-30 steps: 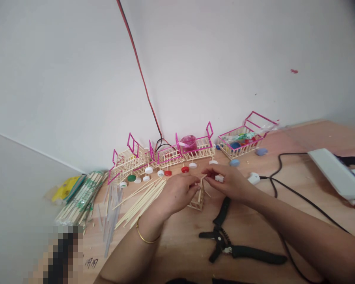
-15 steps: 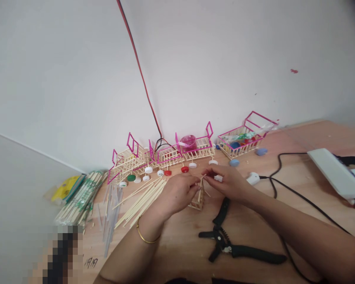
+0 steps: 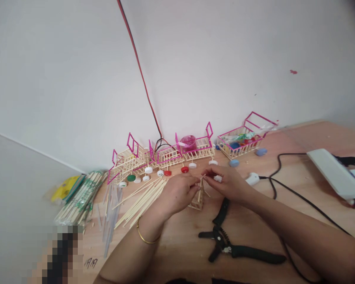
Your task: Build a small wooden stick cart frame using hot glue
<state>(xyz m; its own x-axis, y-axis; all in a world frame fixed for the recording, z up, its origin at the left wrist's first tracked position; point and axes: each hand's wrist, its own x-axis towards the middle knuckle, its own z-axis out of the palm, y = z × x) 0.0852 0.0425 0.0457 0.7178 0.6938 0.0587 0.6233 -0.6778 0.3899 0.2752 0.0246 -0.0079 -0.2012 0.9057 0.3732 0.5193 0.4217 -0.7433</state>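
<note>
We list: one wooden table, lower half; one pair of black spring-loaded pliers, lower right of centre; our left hand, just below centre, gripping a small stick framework; our right hand, alongside, fingertips pinching a short stick at the framework's top.

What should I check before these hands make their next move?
1. Left hand on the small stick frame: ok, fingers at its top.
2. Right hand's grip: cannot tell; fingertips are at the frame's top.
3. Loose sticks nearby: ok, spread beside the left forearm.
4. Dark pliers out of both hands: ok, lying on the table.
5. Cable clear of the right forearm: not ok, it runs beneath.
</note>
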